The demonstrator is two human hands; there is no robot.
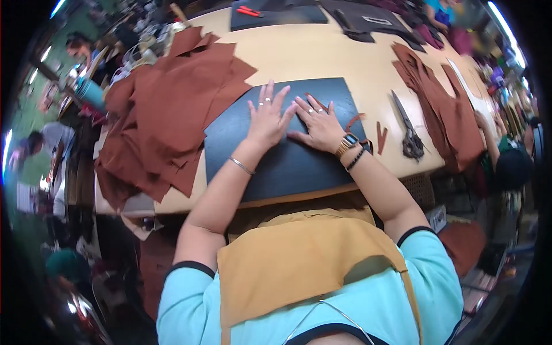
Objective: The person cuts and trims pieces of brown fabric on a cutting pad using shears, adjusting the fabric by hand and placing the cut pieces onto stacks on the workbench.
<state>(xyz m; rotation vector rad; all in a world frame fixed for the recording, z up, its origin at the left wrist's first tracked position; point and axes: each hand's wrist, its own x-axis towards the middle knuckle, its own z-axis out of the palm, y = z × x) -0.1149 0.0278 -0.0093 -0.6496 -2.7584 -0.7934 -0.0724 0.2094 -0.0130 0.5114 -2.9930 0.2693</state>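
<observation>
Both palms face down over a dark cutting mat [276,167] on the pale table. My left hand [268,118] has its fingers spread, with rings and a bracelet, and holds nothing. Close beside it, my right hand [322,123] also lies with fingers stretched out, a gold watch [347,144] on its wrist. A narrow brown scrap [315,102] shows just beyond the right fingers, and another scrap [355,119] curls at the mat's right edge. Right of the mat lie small brown strips [381,138] and a pair of scissors [409,129].
A large pile of brown fabric pieces [167,109] covers the table's left side. More brown fabric [448,115] lies at the right. At the far side are another dark mat [279,16] with a red tool [249,11] and dark fabric [374,22]. Other people work around.
</observation>
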